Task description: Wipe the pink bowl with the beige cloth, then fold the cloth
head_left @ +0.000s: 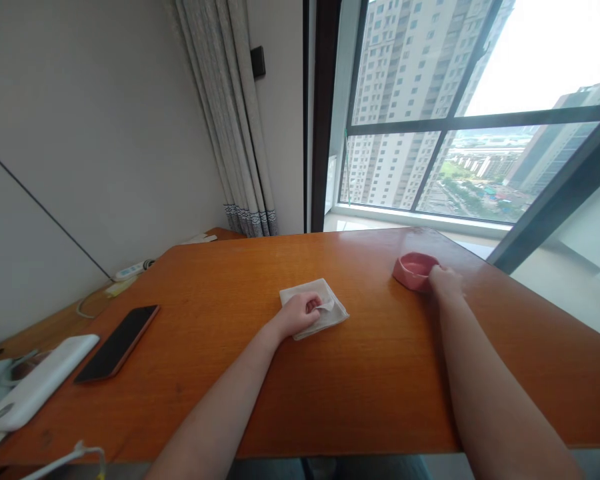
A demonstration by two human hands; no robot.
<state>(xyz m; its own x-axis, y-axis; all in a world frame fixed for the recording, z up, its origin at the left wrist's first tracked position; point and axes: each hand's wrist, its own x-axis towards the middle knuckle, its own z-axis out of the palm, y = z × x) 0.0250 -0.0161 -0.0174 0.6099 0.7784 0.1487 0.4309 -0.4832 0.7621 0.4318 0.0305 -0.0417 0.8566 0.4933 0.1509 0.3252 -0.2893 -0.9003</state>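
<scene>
A folded white cloth or tissue pack (336, 313) lies flat near the middle of the wooden table. My left hand (300, 313) rests on it, with the fingers curled and a thin white flap pinched between them. Over on the right, a pink angular bowl (411, 272) stands upright on the table. My right hand (446, 281) grips its right rim, the fingers partly hidden behind the bowl's edge.
On the left of the wooden table (220, 347) lie a black phone (117, 343) and a white power bank (45, 380). A white cable (75, 455) crosses the front left edge. A power strip (130, 271) sits by the wall. Beyond the table is a window (430, 127).
</scene>
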